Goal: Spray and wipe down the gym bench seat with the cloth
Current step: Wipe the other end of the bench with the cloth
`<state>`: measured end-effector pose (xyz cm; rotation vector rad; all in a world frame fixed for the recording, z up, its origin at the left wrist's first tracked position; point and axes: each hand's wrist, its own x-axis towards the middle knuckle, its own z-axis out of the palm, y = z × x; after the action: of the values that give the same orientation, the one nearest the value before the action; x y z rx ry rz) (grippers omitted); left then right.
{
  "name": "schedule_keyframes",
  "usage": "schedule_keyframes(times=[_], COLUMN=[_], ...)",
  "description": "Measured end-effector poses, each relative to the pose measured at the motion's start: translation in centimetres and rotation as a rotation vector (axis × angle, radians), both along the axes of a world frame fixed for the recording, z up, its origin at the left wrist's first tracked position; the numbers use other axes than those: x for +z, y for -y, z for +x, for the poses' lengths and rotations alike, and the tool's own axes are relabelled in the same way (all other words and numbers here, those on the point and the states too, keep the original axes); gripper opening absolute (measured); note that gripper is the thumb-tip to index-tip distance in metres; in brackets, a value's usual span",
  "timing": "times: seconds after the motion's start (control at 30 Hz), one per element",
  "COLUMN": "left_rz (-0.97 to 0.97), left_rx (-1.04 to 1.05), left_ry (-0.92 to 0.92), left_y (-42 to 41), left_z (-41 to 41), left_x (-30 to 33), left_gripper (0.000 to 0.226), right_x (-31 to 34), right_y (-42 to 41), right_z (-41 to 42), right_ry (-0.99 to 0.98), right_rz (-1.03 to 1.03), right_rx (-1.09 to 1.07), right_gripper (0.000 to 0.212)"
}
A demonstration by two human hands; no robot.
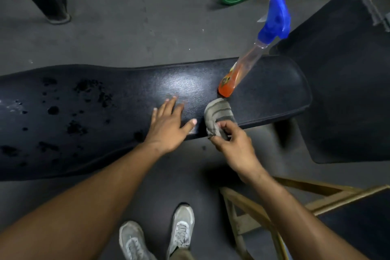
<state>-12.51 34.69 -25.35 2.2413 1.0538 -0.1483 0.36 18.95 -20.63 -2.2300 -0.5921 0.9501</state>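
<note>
Here, the controlling relation is between the cloth [218, 118] and the wet zone on the bench seat [126, 91]. I read the cloth as bunched at the near edge of the surface, right of centre, with the right hand [234, 145] directly at its 6 o'clock. The right fingers [223, 125] are closed in a pinch on the cloth's near folds, thumb and forefinger gripping the fabric. The left hand [168, 124] lies flat on the surface just beside the cloth at its 9 o'clock, fingers spread wide, holding nothing; thumb tip and cloth are near but apart.

The seat's long axis runs from 9 o'clock to 3 o'clock across the view. The dark droplets [84, 99] lie well apart from the cloth toward 9 o'clock, past the left hand. I judge that the wipe must travel along that axis toward 9 o'clock, and that the left hand sits in its path.

The spray bottle [249, 65] stands on the surface just beyond the cloth at its 12 o'clock, orange base down, blue trigger head leaning toward 1 o'clock in this wide-angle view. No hand touches it.

The cloth is grey with darker stripes, crumpled, soft. The seat is black textured vinyl with a glossy patch near the left fingertips.
</note>
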Motion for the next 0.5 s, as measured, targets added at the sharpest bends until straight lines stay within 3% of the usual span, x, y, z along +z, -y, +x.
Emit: schedule_keyframes(times=[0.07, 0.13, 0.2, 0.23, 0.33, 0.4, 0.5], left_rz=[-0.155, -0.592, -1.036, -1.168, -1.303, -1.331, -1.351], left_rx=[0.156, 0.431, 0.683, 0.748, 0.796, 0.807, 0.793], left_ry=[0.131, 0.318, 0.431, 0.476, 0.593, 0.626, 0.665], left_y=[0.8, 1.3, 0.7, 0.2, -1.2, -1.8, -2.3], left_z=[-0.6, -1.4, -2.6, -3.4, -6.4, -8.0, -10.1], left_x=[1.4, 3.2, 4.8, 5.4, 6.8, 8.2, 9.3], left_gripper=[0.059, 0.054, 0.066, 0.071, 0.050, 0.038, 0.044], right_x=[0.8, 1.7, 2.6, 2.9, 3.4, 3.4, 3.2], right_y=[-0.3, -0.7, -1.0, -1.0, -1.2, -1.8, -4.0], right_z=[-1.9, -3.7, -5.3, -6.0, -7.6, -8.4, -8.9], right_ry=[-0.004, 0.041, 0.127, 0.149, 0.045, -0.089, -0.324], right_rz=[0.080, 0.145, 0.222, 0.244, 0.281, 0.283, 0.205], right_rx=[0.063, 0.180, 0.341, 0.423, 0.481, 0.236, -0.091], right_gripper=[0.031, 0.033, 0.038, 0.041, 0.038, 0.039, 0.047])
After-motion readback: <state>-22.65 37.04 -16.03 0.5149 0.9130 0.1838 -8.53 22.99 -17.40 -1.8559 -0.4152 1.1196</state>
